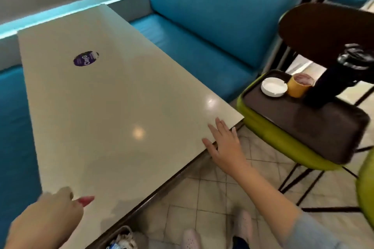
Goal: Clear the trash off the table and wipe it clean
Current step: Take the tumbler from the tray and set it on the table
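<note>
The beige table has a bare top apart from a round purple sticker near its far end. My right hand lies open with spread fingers at the table's near right edge, fingertips on the top. At the near left corner my left hand is curled, and a small red pointed thing sticks out from its fingers; what it is I cannot tell. A bin with crumpled trash stands on the floor under the near edge.
A green chair to the right carries a dark tray with a white ashtray, a yellow paper cup and a black object. Blue benches flank the table. Tiled floor and my shoes are below.
</note>
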`<action>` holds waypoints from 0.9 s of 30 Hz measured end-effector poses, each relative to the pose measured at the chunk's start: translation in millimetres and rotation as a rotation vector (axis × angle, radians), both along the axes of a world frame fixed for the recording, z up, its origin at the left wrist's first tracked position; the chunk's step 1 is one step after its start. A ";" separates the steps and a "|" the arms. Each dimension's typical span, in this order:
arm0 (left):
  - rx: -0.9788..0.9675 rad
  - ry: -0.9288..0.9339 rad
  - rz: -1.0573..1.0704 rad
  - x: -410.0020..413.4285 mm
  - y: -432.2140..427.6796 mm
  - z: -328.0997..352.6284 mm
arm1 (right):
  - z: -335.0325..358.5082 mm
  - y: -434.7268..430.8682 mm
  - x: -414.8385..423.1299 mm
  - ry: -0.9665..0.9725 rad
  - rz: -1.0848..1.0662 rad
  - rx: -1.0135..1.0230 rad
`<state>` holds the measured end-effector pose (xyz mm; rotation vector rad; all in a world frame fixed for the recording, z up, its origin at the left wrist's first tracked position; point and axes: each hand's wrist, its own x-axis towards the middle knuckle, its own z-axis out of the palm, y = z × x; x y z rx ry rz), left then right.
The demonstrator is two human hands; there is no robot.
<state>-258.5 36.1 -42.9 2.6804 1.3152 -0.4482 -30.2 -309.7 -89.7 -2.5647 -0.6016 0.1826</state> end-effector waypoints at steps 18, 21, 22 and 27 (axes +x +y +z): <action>-0.585 -0.392 -1.221 216.7 -607.6 -6.6 | 15.4 -416.3 -81.0 -0.086 -0.819 -0.081; -0.631 -0.482 -1.306 214.6 -692.2 -30.0 | 8.8 -491.7 -89.6 -0.077 -0.878 -0.119; -0.632 -0.504 -1.342 211.9 -719.7 -37.9 | 5.9 -515.9 -91.7 -0.067 -0.897 -0.130; -0.555 -0.496 -1.467 207.9 -821.1 -75.6 | -15.3 -601.5 -93.0 -0.006 -0.934 -0.200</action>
